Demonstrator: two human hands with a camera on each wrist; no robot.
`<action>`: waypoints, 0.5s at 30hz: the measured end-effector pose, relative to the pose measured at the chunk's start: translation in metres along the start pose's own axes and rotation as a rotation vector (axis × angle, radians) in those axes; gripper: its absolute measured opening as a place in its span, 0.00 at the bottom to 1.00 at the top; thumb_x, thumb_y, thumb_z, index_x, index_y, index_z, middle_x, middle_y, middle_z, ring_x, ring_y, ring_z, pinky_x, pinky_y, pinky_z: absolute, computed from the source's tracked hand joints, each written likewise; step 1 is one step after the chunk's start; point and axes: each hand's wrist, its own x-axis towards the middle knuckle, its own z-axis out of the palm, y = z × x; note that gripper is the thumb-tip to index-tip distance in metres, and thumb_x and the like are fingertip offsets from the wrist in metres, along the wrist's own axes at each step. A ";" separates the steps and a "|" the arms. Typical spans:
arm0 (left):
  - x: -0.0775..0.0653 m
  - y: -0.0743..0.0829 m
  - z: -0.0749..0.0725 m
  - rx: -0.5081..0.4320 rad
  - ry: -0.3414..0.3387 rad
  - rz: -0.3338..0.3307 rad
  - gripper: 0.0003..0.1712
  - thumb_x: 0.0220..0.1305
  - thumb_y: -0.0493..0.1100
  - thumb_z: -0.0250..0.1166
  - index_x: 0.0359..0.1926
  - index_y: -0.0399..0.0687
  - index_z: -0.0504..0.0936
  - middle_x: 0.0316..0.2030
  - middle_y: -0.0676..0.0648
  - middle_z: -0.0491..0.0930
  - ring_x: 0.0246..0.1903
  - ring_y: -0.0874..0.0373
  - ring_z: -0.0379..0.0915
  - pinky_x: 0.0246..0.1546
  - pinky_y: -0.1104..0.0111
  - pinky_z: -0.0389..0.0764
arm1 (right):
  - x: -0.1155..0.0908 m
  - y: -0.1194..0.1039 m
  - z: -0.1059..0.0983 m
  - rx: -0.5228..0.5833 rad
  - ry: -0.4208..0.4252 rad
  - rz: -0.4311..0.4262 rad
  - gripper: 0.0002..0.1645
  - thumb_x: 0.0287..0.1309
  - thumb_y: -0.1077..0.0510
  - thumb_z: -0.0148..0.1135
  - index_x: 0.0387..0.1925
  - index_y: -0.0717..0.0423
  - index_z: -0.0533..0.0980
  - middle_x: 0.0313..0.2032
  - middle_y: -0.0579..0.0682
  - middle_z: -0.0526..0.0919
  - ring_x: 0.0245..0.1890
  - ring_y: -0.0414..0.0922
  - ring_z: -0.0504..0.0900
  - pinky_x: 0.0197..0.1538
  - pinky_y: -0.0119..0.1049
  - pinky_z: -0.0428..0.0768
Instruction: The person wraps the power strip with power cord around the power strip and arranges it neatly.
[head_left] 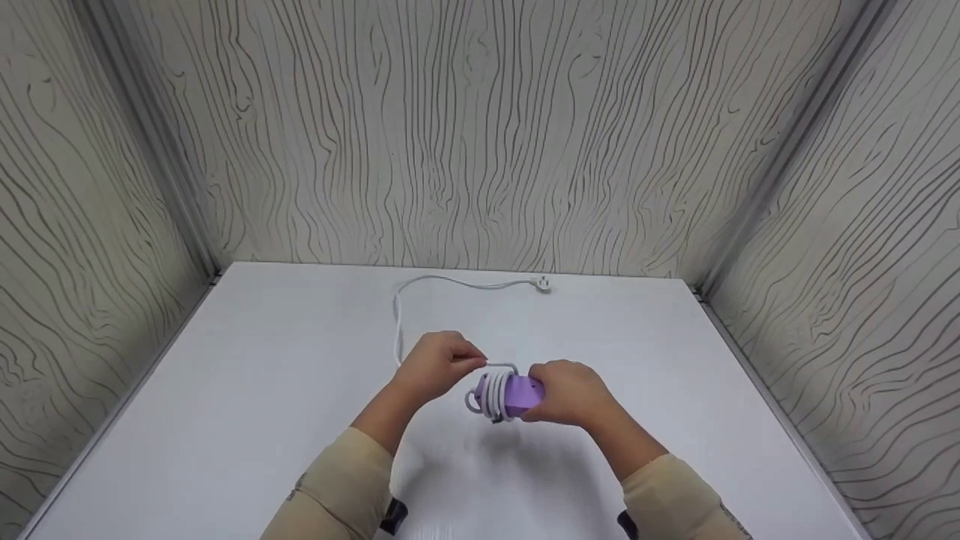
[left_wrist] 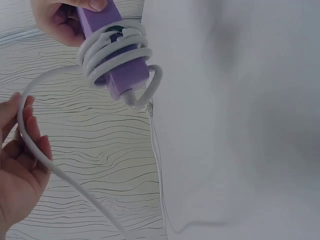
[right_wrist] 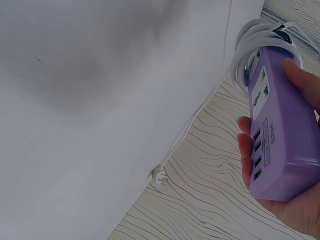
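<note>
A purple power strip [right_wrist: 280,120] with sockets and several USB ports is held above the table by my right hand [head_left: 571,393], its fingers and thumb wrapped round one end. White cord [left_wrist: 117,50] is coiled in several turns round the strip's other end. My left hand [head_left: 441,364] pinches the running part of that cord [left_wrist: 75,185] between thumb and fingers, a little left of the strip. From there the cord runs back over the table to a three-pin plug [head_left: 542,283] lying near the rear edge.
The white table [head_left: 225,390] fills the space below both hands. Wood-grain panels [head_left: 480,135] stand behind it and on both sides, joined by grey metal posts [head_left: 142,135] at the corners. Shadows of the hands fall on the tabletop.
</note>
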 end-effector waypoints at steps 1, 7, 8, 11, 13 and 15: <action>-0.001 0.001 0.001 0.011 -0.025 0.013 0.07 0.58 0.45 0.64 0.32 0.50 0.87 0.25 0.56 0.79 0.27 0.65 0.72 0.31 0.71 0.75 | 0.001 0.001 0.001 -0.004 0.005 0.022 0.26 0.31 0.39 0.72 0.33 0.49 0.76 0.25 0.40 0.76 0.25 0.40 0.72 0.32 0.39 0.73; -0.005 0.005 0.010 0.074 -0.174 0.047 0.09 0.59 0.43 0.62 0.39 0.50 0.86 0.24 0.57 0.78 0.23 0.67 0.67 0.26 0.75 0.72 | 0.004 0.010 0.003 -0.017 0.030 0.117 0.28 0.33 0.39 0.72 0.35 0.51 0.76 0.25 0.42 0.77 0.25 0.42 0.72 0.33 0.41 0.74; -0.006 0.005 0.012 0.078 -0.187 0.052 0.09 0.59 0.43 0.62 0.39 0.50 0.86 0.23 0.58 0.78 0.22 0.67 0.65 0.25 0.75 0.71 | 0.005 0.012 0.004 -0.017 0.033 0.132 0.29 0.33 0.40 0.72 0.36 0.51 0.76 0.25 0.43 0.77 0.26 0.42 0.72 0.33 0.41 0.74; -0.008 0.007 0.017 0.054 -0.219 0.036 0.09 0.58 0.42 0.63 0.40 0.50 0.86 0.21 0.59 0.76 0.21 0.66 0.64 0.23 0.75 0.70 | 0.005 0.015 0.004 -0.017 0.039 0.171 0.30 0.33 0.40 0.72 0.38 0.52 0.76 0.27 0.44 0.77 0.27 0.43 0.73 0.34 0.42 0.74; -0.009 0.006 0.020 0.022 -0.230 0.001 0.09 0.57 0.41 0.64 0.39 0.50 0.86 0.22 0.59 0.76 0.21 0.67 0.66 0.24 0.76 0.71 | 0.006 0.016 0.005 -0.016 0.047 0.182 0.31 0.34 0.40 0.73 0.40 0.53 0.76 0.28 0.45 0.78 0.28 0.43 0.73 0.35 0.43 0.75; -0.011 0.005 0.023 -0.031 -0.248 -0.044 0.08 0.56 0.40 0.65 0.38 0.50 0.86 0.22 0.59 0.77 0.22 0.68 0.68 0.25 0.76 0.73 | 0.006 0.016 0.005 -0.022 0.059 0.185 0.32 0.35 0.40 0.72 0.41 0.53 0.76 0.29 0.45 0.79 0.29 0.44 0.74 0.37 0.43 0.75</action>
